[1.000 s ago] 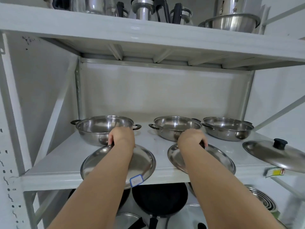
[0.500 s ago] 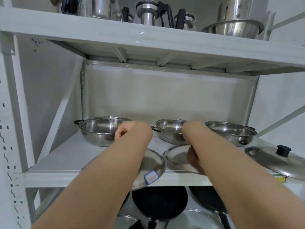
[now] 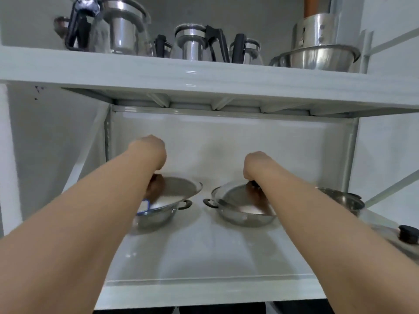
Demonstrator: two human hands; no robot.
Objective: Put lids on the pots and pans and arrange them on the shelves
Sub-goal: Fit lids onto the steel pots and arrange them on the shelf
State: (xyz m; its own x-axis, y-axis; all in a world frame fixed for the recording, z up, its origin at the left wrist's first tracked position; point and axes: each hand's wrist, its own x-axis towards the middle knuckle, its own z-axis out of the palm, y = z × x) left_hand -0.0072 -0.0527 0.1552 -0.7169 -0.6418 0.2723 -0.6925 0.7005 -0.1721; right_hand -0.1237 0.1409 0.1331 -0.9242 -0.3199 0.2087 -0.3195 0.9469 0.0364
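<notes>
Reaching in at centre left of the frame, the left hand (image 3: 151,155) has its grip closed on a round steel lid with a blue-edged label (image 3: 174,193), held tilted over the left two-handled steel pot (image 3: 158,215) on the white middle shelf (image 3: 204,252). Right of centre, the right hand (image 3: 255,165) grips the knob of a second steel lid (image 3: 240,198), lying on the middle steel pot (image 3: 240,217). At far right stand a third open steel pot (image 3: 342,199) and a black-knobbed lid (image 3: 405,236).
</notes>
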